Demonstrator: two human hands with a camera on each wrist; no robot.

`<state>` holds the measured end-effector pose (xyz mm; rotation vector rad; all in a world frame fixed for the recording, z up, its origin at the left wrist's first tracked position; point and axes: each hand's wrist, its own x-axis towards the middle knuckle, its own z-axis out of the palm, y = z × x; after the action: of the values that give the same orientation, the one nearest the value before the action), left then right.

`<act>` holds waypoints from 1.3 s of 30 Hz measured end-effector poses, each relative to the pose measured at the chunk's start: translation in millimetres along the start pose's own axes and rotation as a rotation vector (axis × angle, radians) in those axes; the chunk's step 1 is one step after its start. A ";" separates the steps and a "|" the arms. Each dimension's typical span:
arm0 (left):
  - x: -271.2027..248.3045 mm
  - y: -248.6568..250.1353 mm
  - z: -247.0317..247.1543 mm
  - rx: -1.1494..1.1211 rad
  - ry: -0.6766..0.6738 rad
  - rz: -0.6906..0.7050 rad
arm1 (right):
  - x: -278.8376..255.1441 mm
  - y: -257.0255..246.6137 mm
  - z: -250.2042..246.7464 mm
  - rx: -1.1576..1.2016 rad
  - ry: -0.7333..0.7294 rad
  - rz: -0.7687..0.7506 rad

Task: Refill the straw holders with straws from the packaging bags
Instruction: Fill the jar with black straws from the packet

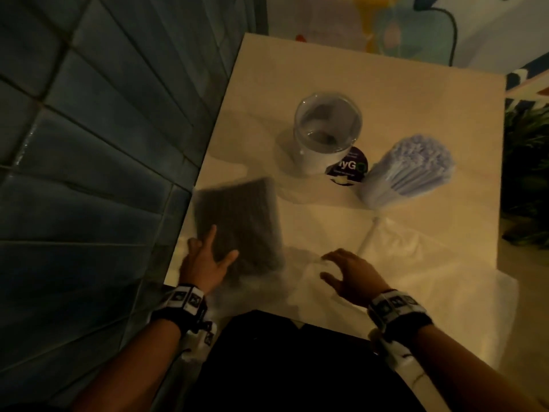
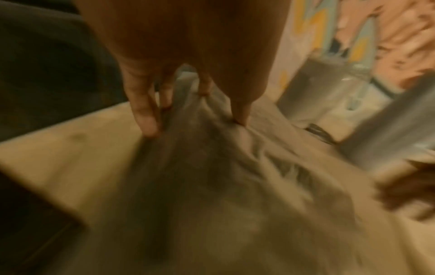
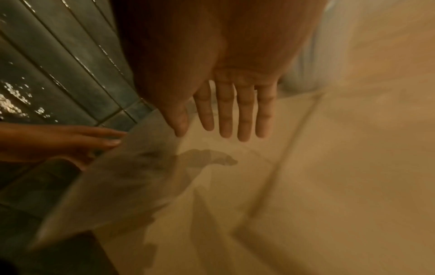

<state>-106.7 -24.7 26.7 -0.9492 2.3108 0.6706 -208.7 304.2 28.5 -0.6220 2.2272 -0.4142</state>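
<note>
The left hand lies on the near end of a clear packaging bag of dark straws, which rests on the pale table along its left edge, next to the blue tiled wall. In the left wrist view its fingers reach straight down and gather the crinkled film between them, so it seems to pinch the plastic, though blur leaves the firmness of that hold uncertain. The right hand hovers just to the right of the bag's near end, over loose clear plastic; in the right wrist view its fingers are straight, spread and hold nothing. The bag's long axis runs away from the person, pointing roughly toward the glass straw holder, which stands upright well beyond the bag's far end and looks nearly empty, with something dark at its bottom that is too blurred to name. Just to the right of the holder a bundle of pale blue straws stands tilted, its white wrapping trailing toward the right hand. A dark round sticker lies between holder and bundle. Judging from this layout, the left hand is the nearer one and already on the bag, while the free right hand is placed to come across and open or steady the near end.
</note>
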 end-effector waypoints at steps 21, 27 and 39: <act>-13.3 45.2 -5.8 0.438 -0.230 0.184 | 48.6 -29.3 -17.6 1.213 0.311 0.628; -26.9 53.1 -0.2 0.401 -0.261 0.115 | 52.6 -27.0 -20.0 1.194 0.261 0.607; -4.4 157.6 -1.0 0.211 -0.034 0.693 | 46.3 -11.8 -22.3 0.844 0.167 0.446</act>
<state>-221.5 75.5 67.3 -0.0170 2.6076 0.6719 -248.9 270.9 20.9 0.3558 1.9970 -1.0989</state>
